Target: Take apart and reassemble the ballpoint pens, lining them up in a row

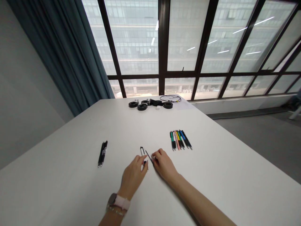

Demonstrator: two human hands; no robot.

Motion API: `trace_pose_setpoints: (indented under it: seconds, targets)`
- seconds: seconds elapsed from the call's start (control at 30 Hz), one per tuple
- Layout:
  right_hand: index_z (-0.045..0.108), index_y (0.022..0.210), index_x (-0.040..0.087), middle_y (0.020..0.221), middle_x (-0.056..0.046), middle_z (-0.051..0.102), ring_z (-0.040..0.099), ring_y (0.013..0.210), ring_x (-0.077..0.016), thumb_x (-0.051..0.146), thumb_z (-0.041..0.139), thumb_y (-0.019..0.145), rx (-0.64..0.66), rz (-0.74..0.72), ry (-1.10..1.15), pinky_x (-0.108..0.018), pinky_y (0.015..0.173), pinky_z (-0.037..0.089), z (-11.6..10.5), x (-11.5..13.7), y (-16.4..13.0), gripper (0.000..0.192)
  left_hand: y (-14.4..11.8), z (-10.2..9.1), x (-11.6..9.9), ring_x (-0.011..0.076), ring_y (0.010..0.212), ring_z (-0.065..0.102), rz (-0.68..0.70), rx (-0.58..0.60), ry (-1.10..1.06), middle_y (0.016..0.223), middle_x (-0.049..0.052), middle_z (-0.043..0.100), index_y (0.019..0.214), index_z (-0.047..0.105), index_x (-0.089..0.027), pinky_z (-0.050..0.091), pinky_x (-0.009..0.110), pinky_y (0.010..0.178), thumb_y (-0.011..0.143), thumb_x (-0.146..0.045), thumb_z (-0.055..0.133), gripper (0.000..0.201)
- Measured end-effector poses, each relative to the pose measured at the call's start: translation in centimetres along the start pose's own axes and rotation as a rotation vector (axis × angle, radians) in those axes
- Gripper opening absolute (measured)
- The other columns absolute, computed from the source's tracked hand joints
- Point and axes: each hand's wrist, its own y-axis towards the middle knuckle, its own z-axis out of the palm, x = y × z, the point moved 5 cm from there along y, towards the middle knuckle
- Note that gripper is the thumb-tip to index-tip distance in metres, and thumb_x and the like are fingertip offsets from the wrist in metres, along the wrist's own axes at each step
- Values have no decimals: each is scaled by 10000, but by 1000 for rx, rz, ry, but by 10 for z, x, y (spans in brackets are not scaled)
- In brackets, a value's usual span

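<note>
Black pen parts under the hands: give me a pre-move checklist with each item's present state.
1. Left hand on the black pen body lying on the white table: fingers touch its near end, ok.
2. Right hand on the thin black pen piece: fingers at it, ok.
3. Firm grip on either piece: cannot tell.
4. Row of coloured pens apart from both hands: ok.
5. Pair of black pens at left, untouched: ok.
6. Small loose parts beneath the fingers: cannot tell.
</note>
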Motion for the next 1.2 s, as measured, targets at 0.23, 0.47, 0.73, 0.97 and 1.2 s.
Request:
trace_pose_setpoints:
  seconds: [0.23, 0.47, 0.73, 0.97, 1.2]
  targets:
    - [616, 1007, 176, 977, -79, 570, 567, 914, -189, 72, 539, 838, 2, -9, 5, -285, 806, 461, -3, 1, 0, 213, 0, 0, -1, 135, 785, 618, 15, -14, 6, 907, 9, 609, 1167, 571, -255, 430, 236, 679, 922, -296, 401, 301]
    - [625, 994, 166, 972, -78, 588, 556, 920, -188, 151, 511, 886, -2, -47, -5, -279, 815, 444, -7, -1, 2, 157, -1, -1, 0, 130, 787, 605, 51, -51, -10, 895, 11, 598, 1120, 594, -253, 447, 239, 679, 947, -334, 357, 305]
    - [605, 1052, 148, 1004, -100, 635, 573, 940, -216, 155, 426, 923, -12, 26, -172, -294, 799, 428, -29, -8, 6, 221, -3, -14, -3, 204, 910, 580, 163, -321, 81, 1030, 76, 584, 1024, 633, -222, 502, 359, 800, 897, -319, 469, 229]
    - [558, 1121, 154, 980, -95, 670, 604, 899, -220, 220, 438, 923, 71, 10, -252, -286, 734, 413, -19, -1, 1, 241, -7, 3, -7, 277, 1153, 517, 261, -308, 132, 1269, 137, 524, 1083, 582, -206, 482, 441, 912, 856, -420, 521, 318]
    - [525, 1155, 159, 963, -83, 666, 596, 891, -222, 194, 459, 891, 81, -36, -260, -290, 733, 411, -10, 3, -1, 274, -9, 7, -6, 284, 1188, 508, 257, -280, 135, 1329, 151, 497, 1148, 551, -198, 483, 440, 918, 848, -420, 528, 374]
